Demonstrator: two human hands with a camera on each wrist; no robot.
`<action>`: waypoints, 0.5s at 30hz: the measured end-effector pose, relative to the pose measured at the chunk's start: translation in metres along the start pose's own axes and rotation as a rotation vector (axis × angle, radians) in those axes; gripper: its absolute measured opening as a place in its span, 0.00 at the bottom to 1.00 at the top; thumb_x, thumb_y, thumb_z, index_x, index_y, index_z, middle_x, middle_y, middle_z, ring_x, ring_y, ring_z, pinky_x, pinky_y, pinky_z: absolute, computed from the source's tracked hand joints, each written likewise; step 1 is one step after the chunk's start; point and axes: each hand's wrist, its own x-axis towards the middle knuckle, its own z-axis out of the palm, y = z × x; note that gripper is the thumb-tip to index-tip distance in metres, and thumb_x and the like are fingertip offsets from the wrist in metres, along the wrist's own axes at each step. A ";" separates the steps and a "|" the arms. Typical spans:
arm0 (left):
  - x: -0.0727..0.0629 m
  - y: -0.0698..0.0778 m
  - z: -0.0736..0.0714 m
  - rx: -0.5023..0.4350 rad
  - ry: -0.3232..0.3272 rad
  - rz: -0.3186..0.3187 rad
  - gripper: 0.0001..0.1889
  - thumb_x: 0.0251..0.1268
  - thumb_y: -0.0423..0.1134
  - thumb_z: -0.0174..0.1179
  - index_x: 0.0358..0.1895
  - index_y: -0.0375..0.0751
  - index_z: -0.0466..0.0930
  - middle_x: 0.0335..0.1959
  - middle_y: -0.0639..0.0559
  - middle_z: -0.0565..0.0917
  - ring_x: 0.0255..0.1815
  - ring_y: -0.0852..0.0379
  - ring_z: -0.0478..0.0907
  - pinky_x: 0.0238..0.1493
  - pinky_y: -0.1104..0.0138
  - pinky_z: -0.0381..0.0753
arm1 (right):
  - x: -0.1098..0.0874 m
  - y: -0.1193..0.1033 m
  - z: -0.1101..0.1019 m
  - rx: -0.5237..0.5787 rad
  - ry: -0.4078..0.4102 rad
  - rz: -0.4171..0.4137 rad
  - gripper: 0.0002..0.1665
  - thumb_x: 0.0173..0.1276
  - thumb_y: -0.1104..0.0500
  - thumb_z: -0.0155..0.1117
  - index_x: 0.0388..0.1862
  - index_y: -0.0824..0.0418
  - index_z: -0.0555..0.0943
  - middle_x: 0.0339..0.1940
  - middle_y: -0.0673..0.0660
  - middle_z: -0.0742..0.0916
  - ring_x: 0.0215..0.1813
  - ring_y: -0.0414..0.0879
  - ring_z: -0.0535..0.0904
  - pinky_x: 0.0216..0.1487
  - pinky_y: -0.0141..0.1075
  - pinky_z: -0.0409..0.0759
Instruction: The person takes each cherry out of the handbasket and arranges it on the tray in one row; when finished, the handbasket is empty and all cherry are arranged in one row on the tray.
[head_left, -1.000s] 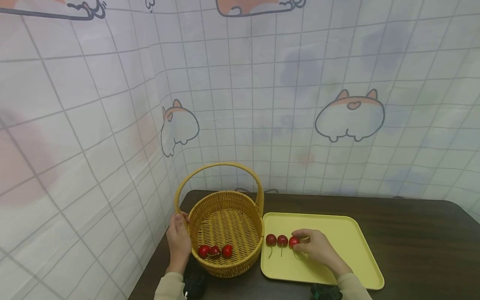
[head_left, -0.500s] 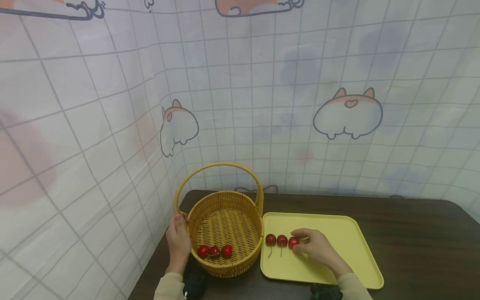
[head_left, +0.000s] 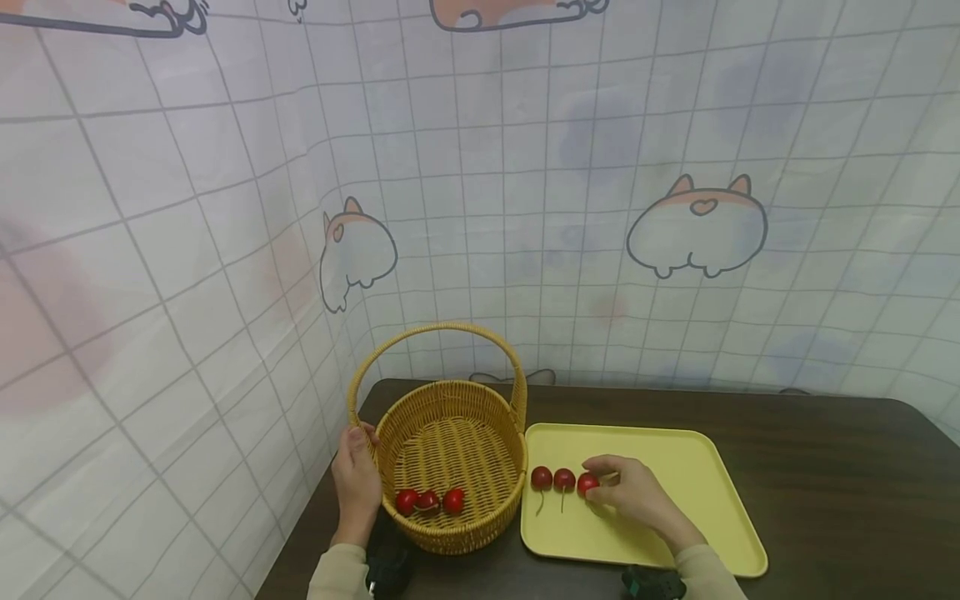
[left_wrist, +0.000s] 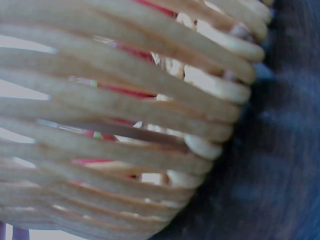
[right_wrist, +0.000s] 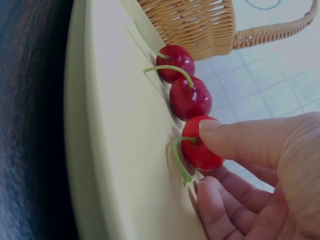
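My right hand [head_left: 633,495] is over the yellow tray [head_left: 675,467], thumb and fingers pinching a bright red cherry [right_wrist: 201,146] with a curved green stem. Two darker cherries, a middle one [right_wrist: 190,98] and a far one [right_wrist: 175,63], lie in a row beside it, stems toward the near side. My left hand [head_left: 357,479] grips the left rim of the wicker basket [head_left: 450,546], by the foot of its tall handle. Inside the basket, three red cherries, one of them a right-hand cherry [head_left: 453,501], lie near the front wall. The left wrist view shows only woven wall [left_wrist: 125,110] with red glimpses through its gaps.
Basket and tray stand side by side on a dark wooden table [head_left: 840,483], almost touching. A patterned, gridded curtain [head_left: 570,208] hangs behind the table and along its left. A thin dark cord [head_left: 540,377] shows at the table's back edge.
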 end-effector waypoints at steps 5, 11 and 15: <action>0.000 0.000 0.000 -0.007 -0.005 0.002 0.21 0.83 0.46 0.35 0.45 0.32 0.74 0.34 0.44 0.76 0.28 0.56 0.64 0.33 0.67 0.61 | 0.000 -0.001 0.000 -0.005 0.005 -0.001 0.24 0.58 0.63 0.73 0.54 0.66 0.81 0.46 0.59 0.86 0.41 0.49 0.81 0.34 0.39 0.79; 0.000 0.000 0.000 -0.001 0.000 0.001 0.21 0.83 0.46 0.35 0.45 0.33 0.74 0.34 0.45 0.77 0.27 0.56 0.63 0.32 0.67 0.61 | 0.001 -0.001 0.001 -0.021 0.018 -0.007 0.23 0.58 0.64 0.73 0.53 0.66 0.81 0.46 0.58 0.86 0.41 0.49 0.81 0.35 0.39 0.79; 0.000 0.000 0.000 -0.005 -0.001 -0.002 0.22 0.83 0.46 0.34 0.45 0.33 0.74 0.34 0.44 0.77 0.27 0.56 0.63 0.33 0.67 0.61 | 0.001 -0.002 0.002 -0.030 0.026 0.002 0.23 0.58 0.64 0.73 0.53 0.65 0.81 0.46 0.58 0.86 0.41 0.48 0.81 0.35 0.39 0.79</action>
